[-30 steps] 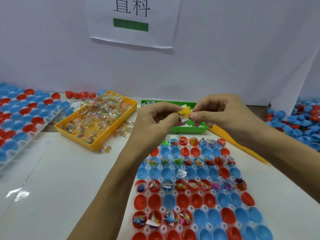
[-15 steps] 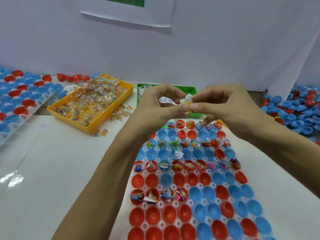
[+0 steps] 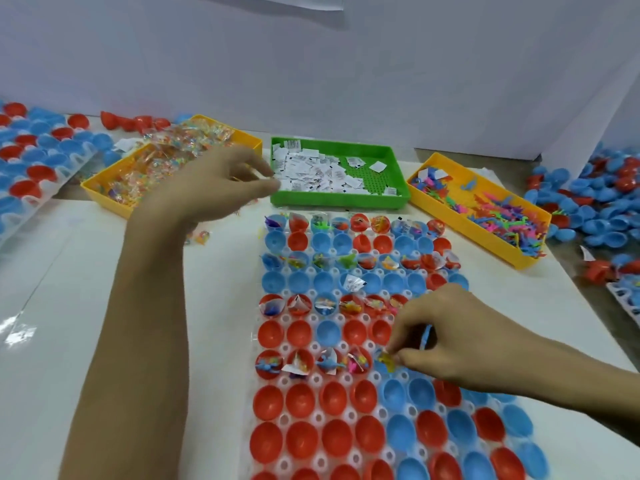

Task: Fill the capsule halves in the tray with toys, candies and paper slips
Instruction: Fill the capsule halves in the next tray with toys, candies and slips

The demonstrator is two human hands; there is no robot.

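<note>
Head view, table (image 3: pixel 104 306): glossy white top with soft reflections; a wide bare stretch lies left of the capsule tray, under the left forearm.
Backdrop: plain white panels stand along the table's far edge and right corner.
Capsule tray (image 3: pixel 313 377): translucent white moulded sheet of round pockets, running from below the green tray to the bottom edge; it holds smooth red and blue capsule halves (image 3: pixel 301 401), hemispherical and shiny. Alternate far rows hold toys and slips; the nearest rows are unfilled.
Candy tray (image 3: pixel 110 188): yellow plastic, rectangular, perforated floor, heaped with crinkly clear-wrapped candies (image 3: pixel 166 157); far left of the capsule tray.
Slip tray (image 3: pixel 401 188): green plastic, raised rim, just beyond the capsule tray; white printed paper slips (image 3: pixel 311 171) fill its left part.
Toy tray (image 3: pixel 519 259): yellow, angled at far right, with small spiky coloured toys (image 3: pixel 491 216).
Loose halves (image 3: pixel 595 209): red and blue pile crowding the right edge; another filled sheet crowds the left edge.
Left hand (image 3: pixel 214 188): blurred, between candy and slip trays, fingers loosely curled; whether it holds anything I cannot tell.
Right hand (image 3: pixel 450 337): low over the capsule tray, thumb and forefinger pinching a small yellow toy (image 3: pixel 386 360) over a blue half beside the filled ones in that row.
</note>
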